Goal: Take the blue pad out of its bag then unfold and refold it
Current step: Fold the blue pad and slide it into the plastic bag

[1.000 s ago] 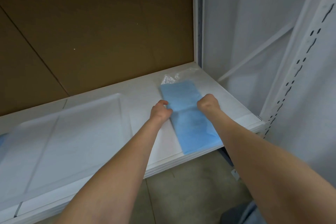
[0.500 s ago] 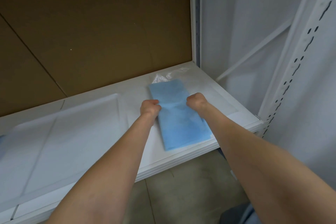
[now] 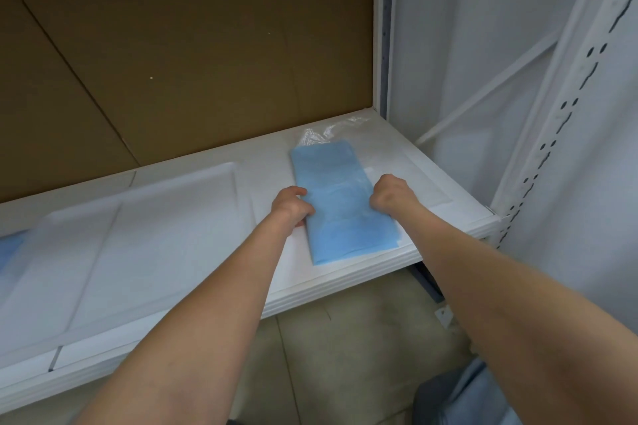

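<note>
A folded blue pad (image 3: 340, 203) lies lengthwise on the white shelf (image 3: 345, 278), near its right end. A crumpled clear plastic bag (image 3: 319, 134) sticks out from the pad's far end. My left hand (image 3: 290, 205) grips the pad's left edge with curled fingers. On the opposite long edge, my right hand (image 3: 390, 195) grips the pad the same way. Whether the near part of the pad is still inside clear film I cannot tell.
A large white sheet (image 3: 114, 238) lies flat on the shelf to the left, with a bit of blue (image 3: 10, 247) at the far left. Brown board (image 3: 172, 45) backs the shelf. A white perforated upright (image 3: 566, 107) stands at the right. Concrete floor lies below.
The pad and both hands have stayed together, shifting slightly in the view as my head moved. The grip on both edges is unchanged.
</note>
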`<action>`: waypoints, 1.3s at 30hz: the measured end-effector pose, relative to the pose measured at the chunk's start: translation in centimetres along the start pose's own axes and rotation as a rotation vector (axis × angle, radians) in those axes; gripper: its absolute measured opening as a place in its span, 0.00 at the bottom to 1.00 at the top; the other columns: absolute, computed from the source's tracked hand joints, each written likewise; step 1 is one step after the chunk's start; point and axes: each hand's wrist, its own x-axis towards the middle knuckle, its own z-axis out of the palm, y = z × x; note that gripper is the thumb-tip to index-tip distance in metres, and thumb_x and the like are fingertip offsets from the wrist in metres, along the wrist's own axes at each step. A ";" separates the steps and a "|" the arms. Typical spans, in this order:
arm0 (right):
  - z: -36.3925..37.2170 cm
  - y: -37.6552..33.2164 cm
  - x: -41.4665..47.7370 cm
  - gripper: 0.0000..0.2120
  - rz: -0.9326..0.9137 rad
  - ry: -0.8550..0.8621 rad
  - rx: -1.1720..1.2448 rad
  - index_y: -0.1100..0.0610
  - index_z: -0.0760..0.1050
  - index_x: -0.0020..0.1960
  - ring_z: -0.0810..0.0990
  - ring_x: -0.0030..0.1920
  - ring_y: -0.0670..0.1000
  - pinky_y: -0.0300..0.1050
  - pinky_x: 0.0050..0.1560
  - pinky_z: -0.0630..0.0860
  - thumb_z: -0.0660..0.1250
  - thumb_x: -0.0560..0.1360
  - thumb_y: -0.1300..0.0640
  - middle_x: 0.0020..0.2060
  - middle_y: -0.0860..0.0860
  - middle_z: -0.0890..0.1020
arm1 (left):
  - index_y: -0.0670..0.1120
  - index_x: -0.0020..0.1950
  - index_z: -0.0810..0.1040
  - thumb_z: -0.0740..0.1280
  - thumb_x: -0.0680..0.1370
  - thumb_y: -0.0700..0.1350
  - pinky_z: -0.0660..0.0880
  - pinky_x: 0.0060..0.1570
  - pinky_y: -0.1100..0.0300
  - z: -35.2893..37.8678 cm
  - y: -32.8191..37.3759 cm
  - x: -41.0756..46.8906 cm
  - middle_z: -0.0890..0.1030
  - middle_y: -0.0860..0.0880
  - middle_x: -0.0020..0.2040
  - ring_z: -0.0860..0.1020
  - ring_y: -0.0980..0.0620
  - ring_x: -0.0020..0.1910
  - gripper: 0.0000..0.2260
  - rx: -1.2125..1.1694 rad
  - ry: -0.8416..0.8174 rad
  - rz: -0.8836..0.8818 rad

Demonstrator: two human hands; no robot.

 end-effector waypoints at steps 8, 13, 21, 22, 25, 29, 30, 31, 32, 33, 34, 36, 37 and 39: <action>-0.1 0.6 -2.6 0.17 -0.058 0.021 -0.177 0.60 0.67 0.64 0.76 0.59 0.58 0.46 0.50 0.71 0.59 0.76 0.63 0.60 0.56 0.74 | 0.48 0.65 0.71 0.68 0.73 0.32 0.74 0.41 0.57 -0.6 -0.2 -2.9 0.76 0.44 0.49 0.74 0.51 0.35 0.23 0.081 -0.116 -0.081; -0.3 1.2 -3.8 0.19 -0.040 0.023 -0.229 0.61 0.65 0.65 0.75 0.59 0.58 0.46 0.48 0.71 0.61 0.76 0.61 0.61 0.58 0.72 | 0.49 0.69 0.68 0.69 0.73 0.33 0.68 0.29 0.60 0.0 -0.4 -4.8 0.72 0.44 0.48 0.71 0.50 0.35 0.27 0.140 -0.179 -0.071; 0.0 1.1 -5.5 0.17 0.039 -0.111 -0.055 0.61 0.68 0.54 0.79 0.45 0.56 0.45 0.39 0.77 0.71 0.69 0.61 0.47 0.57 0.76 | 0.50 0.72 0.66 0.68 0.73 0.32 0.62 0.23 0.62 0.2 -1.3 -7.0 0.71 0.47 0.35 0.68 0.52 0.28 0.30 0.197 -0.168 -0.045; 0.0 1.2 -5.5 0.11 0.043 -0.123 -0.029 0.61 0.69 0.47 0.78 0.37 0.54 0.43 0.33 0.74 0.71 0.69 0.63 0.40 0.56 0.76 | 0.50 0.72 0.66 0.68 0.73 0.32 0.62 0.24 0.62 0.0 -1.4 -7.1 0.71 0.47 0.35 0.68 0.52 0.28 0.30 0.185 -0.158 -0.051; -0.1 1.2 -5.5 0.12 0.068 -0.134 0.050 0.61 0.67 0.34 0.72 0.26 0.50 0.40 0.29 0.70 0.68 0.72 0.66 0.27 0.55 0.74 | 0.50 0.73 0.64 0.68 0.74 0.32 0.61 0.25 0.62 -0.6 -1.7 -7.2 0.71 0.47 0.36 0.68 0.53 0.29 0.31 0.118 -0.145 -0.072; 0.3 1.1 -5.5 0.11 0.045 -0.097 0.107 0.58 0.67 0.36 0.76 0.38 0.55 0.44 0.40 0.74 0.69 0.71 0.59 0.35 0.54 0.74 | 0.45 0.76 0.57 0.67 0.76 0.33 0.76 0.38 0.56 -0.7 -1.8 -7.0 0.74 0.42 0.60 0.78 0.45 0.47 0.32 -0.116 -0.086 -0.080; 0.4 1.0 -5.5 0.11 0.046 -0.089 0.109 0.58 0.67 0.37 0.77 0.39 0.55 0.44 0.40 0.75 0.70 0.71 0.58 0.36 0.53 0.74 | 0.42 0.74 0.59 0.66 0.76 0.34 0.77 0.43 0.52 -0.6 -1.7 -7.1 0.74 0.40 0.63 0.78 0.43 0.51 0.28 -0.168 -0.067 -0.086; 0.5 1.0 -5.4 0.11 0.045 -0.082 0.118 0.58 0.68 0.36 0.78 0.37 0.54 0.43 0.38 0.76 0.70 0.70 0.59 0.36 0.53 0.74 | 0.39 0.68 0.64 0.66 0.76 0.34 0.78 0.44 0.52 -0.5 -1.6 -7.2 0.74 0.40 0.61 0.78 0.42 0.51 0.22 -0.195 -0.058 -0.096; 0.6 1.0 -5.4 0.12 0.050 -0.085 0.132 0.58 0.68 0.36 0.77 0.34 0.53 0.43 0.36 0.76 0.71 0.70 0.60 0.34 0.53 0.74 | 0.39 0.59 0.68 0.67 0.76 0.34 0.77 0.40 0.54 -0.4 -1.5 -7.0 0.76 0.40 0.56 0.78 0.44 0.46 0.13 -0.185 -0.051 -0.108; 0.6 0.9 -5.4 0.12 0.060 -0.097 0.140 0.58 0.68 0.35 0.75 0.30 0.52 0.41 0.33 0.74 0.71 0.70 0.62 0.31 0.53 0.74 | 0.40 0.50 0.70 0.67 0.76 0.35 0.74 0.34 0.58 -0.5 -1.5 -7.1 0.76 0.41 0.50 0.76 0.47 0.40 0.07 -0.154 -0.046 -0.131; 0.7 0.9 -5.4 0.13 0.071 -0.109 0.144 0.59 0.67 0.34 0.73 0.28 0.51 0.40 0.30 0.72 0.71 0.70 0.63 0.29 0.53 0.73 | 0.42 0.45 0.69 0.67 0.75 0.35 0.69 0.29 0.61 -0.5 -1.7 -7.0 0.75 0.42 0.47 0.73 0.49 0.36 0.07 -0.116 -0.057 -0.148; 0.7 1.0 -5.2 0.15 0.091 -0.149 0.176 0.60 0.66 0.33 0.69 0.27 0.51 0.41 0.28 0.68 0.70 0.71 0.65 0.28 0.55 0.71 | 0.40 0.47 0.71 0.69 0.75 0.35 0.67 0.27 0.62 -0.5 -1.8 -6.9 0.75 0.43 0.47 0.72 0.50 0.35 0.07 -0.086 -0.081 -0.146; 0.7 1.0 -5.1 0.15 0.096 -0.161 0.205 0.60 0.65 0.33 0.69 0.28 0.51 0.41 0.30 0.69 0.70 0.71 0.66 0.30 0.55 0.71 | 0.39 0.49 0.72 0.69 0.74 0.35 0.71 0.29 0.61 -0.5 -1.8 -6.8 0.76 0.42 0.48 0.74 0.48 0.37 0.08 -0.088 -0.080 -0.137; 0.7 1.0 -4.9 0.13 0.099 -0.154 0.253 0.60 0.65 0.34 0.72 0.30 0.53 0.43 0.36 0.74 0.68 0.71 0.67 0.32 0.56 0.71 | 0.38 0.52 0.72 0.69 0.74 0.34 0.78 0.41 0.55 -0.6 -1.6 -7.1 0.77 0.41 0.50 0.78 0.44 0.44 0.09 -0.118 -0.069 -0.127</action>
